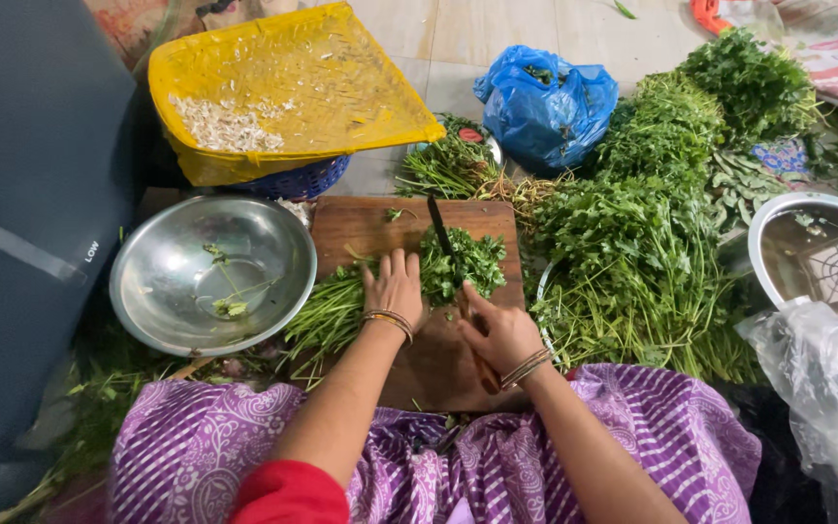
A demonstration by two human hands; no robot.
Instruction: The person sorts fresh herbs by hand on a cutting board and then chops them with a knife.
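The left hand (pixel 395 286) lies flat, fingers together, pressing a bunch of green herbs (pixel 409 277) onto the wooden cutting board (pixel 361 228), which sits on the floor. The right hand (pixel 501 335) is closed around the handle of a knife (pixel 446 247) whose blade rests across the leafy end of the bunch. A steel bowl (pixel 213 274) holding a few scraps stands just left of the board. A large heap of herbs (pixel 642 223) lies to the right, beside what seems to be a metal strainer (pixel 821 252), partly cut off
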